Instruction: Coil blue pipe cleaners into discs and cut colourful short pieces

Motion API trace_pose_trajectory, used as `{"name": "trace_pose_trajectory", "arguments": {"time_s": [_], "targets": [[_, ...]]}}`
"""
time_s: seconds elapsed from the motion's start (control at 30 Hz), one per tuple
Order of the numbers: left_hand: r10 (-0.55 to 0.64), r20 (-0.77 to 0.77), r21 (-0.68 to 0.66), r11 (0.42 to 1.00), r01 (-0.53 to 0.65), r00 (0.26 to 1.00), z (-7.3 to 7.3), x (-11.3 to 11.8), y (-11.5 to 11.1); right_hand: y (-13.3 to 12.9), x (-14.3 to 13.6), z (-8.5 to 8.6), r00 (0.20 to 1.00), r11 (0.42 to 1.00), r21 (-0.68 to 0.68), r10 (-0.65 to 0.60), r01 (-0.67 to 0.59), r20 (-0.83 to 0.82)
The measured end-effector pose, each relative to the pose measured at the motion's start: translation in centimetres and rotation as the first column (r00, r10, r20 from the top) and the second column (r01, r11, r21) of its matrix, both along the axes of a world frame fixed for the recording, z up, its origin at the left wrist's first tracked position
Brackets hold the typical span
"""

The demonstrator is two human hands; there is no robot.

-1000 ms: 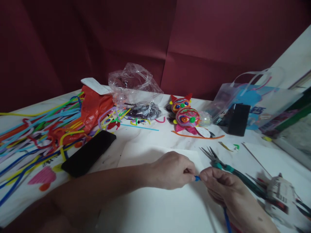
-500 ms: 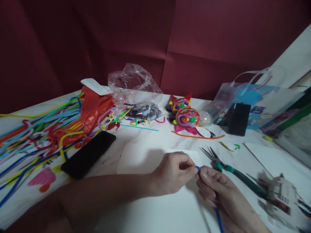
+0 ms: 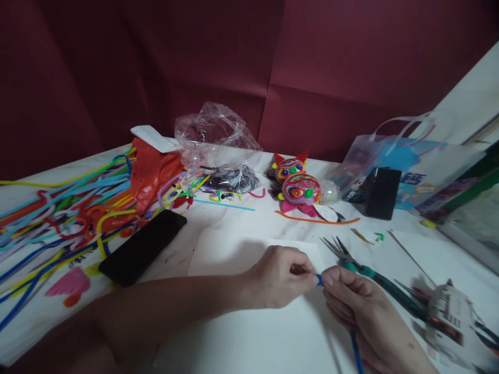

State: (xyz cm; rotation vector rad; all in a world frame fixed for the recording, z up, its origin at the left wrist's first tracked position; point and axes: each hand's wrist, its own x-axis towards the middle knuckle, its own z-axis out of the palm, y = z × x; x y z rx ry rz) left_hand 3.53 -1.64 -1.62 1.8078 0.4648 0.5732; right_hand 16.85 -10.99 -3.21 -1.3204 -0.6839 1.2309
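A blue pipe cleaner [image 3: 355, 350] runs through my right hand [image 3: 353, 301], its lower length hanging below the palm. Its small blue upper end shows between the fingertips of both hands. My left hand [image 3: 283, 276] pinches that end from the left, thumb against forefinger. The fingers of my right hand are curled around the piece, with the thumb on top. Both hands are over a white sheet [image 3: 241, 337]. Just beyond my right hand, pliers with green handles [image 3: 393, 288] lie with their jaws apart.
Colourful pipe cleaners [image 3: 66, 208] and a black phone [image 3: 144, 248] lie at left. Behind are a clear plastic bag [image 3: 218, 130] and two colourful figures [image 3: 300, 189]. At right stand a dark phone [image 3: 384, 193], a translucent bag [image 3: 436, 166] and a glue gun [image 3: 452, 317].
My right hand has shifted slightly right, and the fingertips of the two hands are a little farther apart. The blue end between them now lies flatter.
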Motion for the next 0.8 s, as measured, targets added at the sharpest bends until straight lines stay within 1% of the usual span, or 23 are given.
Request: {"name": "trace_pose_trajectory", "arguments": {"time_s": [0.1,0.17,0.23,0.43,0.57,0.67,0.73,0.8], "targets": [[0.092,0.062,-0.101,0.991,-0.086,0.994,-0.55,0.17,-0.45,0.09,-0.53,0.08,0.993,1.0,-0.001,0.013,-0.013,-0.121],[0.129,0.098,-0.117,0.986,-0.117,0.987,-0.65,0.13,-0.74,0.16,-0.83,0.12,0.969,0.999,-0.001,0.052,-0.054,-0.242],[0.152,0.125,-0.085,0.986,-0.142,0.98,-0.59,0.03,-0.95,0.22,-1.02,0.12,0.943,0.994,0.0,0.1,-0.106,-0.318],[0.178,0.149,0.051,0.981,-0.188,0.973,-0.6,0.03,-0.94,0.3,-0.94,-0.12,0.895,0.983,0.024,0.178,-0.184,-0.409],[0.21,0.195,0.088,0.969,-0.23,0.958,-1.02,0.29,-0.81,0.26,-0.99,0.09,0.917,0.989,0.018,0.14,-0.144,-0.375],[0.199,0.174,0.148,0.963,-0.225,0.964,-1.14,0.31,-0.83,0.23,-1.02,0.29,0.945,0.995,0.0,0.099,-0.104,-0.312],[0.17,0.118,0.237,0.952,-0.194,0.978,-1.04,0.19,-0.8,0.25,-0.87,0.21,0.96,0.996,-0.015,0.079,-0.086,-0.269],[0.13,0.038,0.384,0.914,-0.135,0.991,-0.87,0.01,-0.7,0.3,-0.62,-0.05,0.978,0.997,-0.039,0.056,-0.065,-0.202]]}}
